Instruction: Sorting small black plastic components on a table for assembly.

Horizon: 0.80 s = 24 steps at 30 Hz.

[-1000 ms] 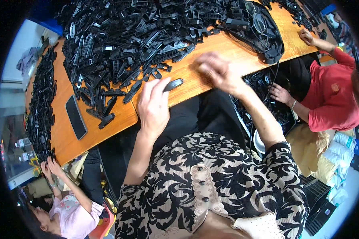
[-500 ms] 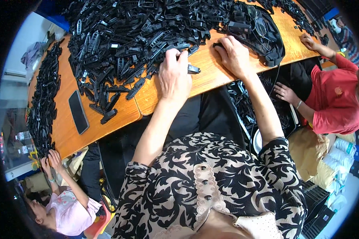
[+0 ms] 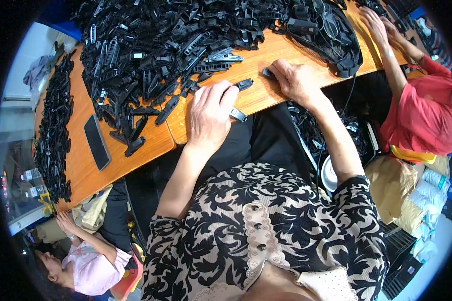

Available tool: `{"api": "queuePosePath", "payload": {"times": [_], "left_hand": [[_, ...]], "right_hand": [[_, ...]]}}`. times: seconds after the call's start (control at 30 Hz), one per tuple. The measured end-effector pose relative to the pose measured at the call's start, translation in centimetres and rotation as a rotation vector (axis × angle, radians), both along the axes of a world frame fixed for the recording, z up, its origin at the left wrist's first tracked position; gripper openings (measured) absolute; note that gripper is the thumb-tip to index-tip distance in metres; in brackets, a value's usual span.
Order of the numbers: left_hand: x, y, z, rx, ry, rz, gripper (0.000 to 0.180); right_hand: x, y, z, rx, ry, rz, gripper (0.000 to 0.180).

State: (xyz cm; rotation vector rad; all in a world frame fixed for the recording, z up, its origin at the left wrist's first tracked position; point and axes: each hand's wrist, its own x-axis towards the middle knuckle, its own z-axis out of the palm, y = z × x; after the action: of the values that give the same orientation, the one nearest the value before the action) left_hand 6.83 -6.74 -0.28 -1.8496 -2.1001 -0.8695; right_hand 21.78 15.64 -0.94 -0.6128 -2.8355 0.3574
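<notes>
My left hand (image 3: 209, 114) is closed at the table's near edge, fingers curled down. A narrow black plastic part with a shiny grey face (image 3: 238, 115) sticks out from under it, past the edge. Just beyond my left fingertips a small black plastic piece (image 3: 244, 84) lies on the wood; whether they touch it, I cannot tell. To the right, my right hand (image 3: 297, 83) rests on the tabletop, thumb and fingers closed on a small dark piece (image 3: 268, 74), mostly hidden by the fingers. A large heap of black plastic parts (image 3: 150, 55) spreads beyond both hands.
A phone (image 3: 97, 142) lies left on the wooden table (image 3: 186, 113). A black mesh bag (image 3: 331, 47) with cables sits at the far right. More black parts (image 3: 55, 128) line the left edge. Co-workers in pink (image 3: 93, 266) and red (image 3: 422, 115) sit on either side.
My left hand has drawn nearer and slightly left, with the grey-faced part now over the edge. My right hand has shifted a little nearer. The co-worker in red now has both hands at the table.
</notes>
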Motion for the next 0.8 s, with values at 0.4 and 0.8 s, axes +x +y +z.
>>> {"api": "queuePosePath", "payload": {"times": [0.4,0.8], "left_hand": [[-0.1,-0.4,-0.7,0.042,-0.317,0.037,0.039],[-0.3,-0.4,-0.7,0.054,-0.442,0.019,0.038]], "right_hand": [[1.1,-1.5,0.0,0.0,0.413,0.223,0.025],[0.0,-3.9,1.3,-0.14,0.303,0.465,0.019]]}}
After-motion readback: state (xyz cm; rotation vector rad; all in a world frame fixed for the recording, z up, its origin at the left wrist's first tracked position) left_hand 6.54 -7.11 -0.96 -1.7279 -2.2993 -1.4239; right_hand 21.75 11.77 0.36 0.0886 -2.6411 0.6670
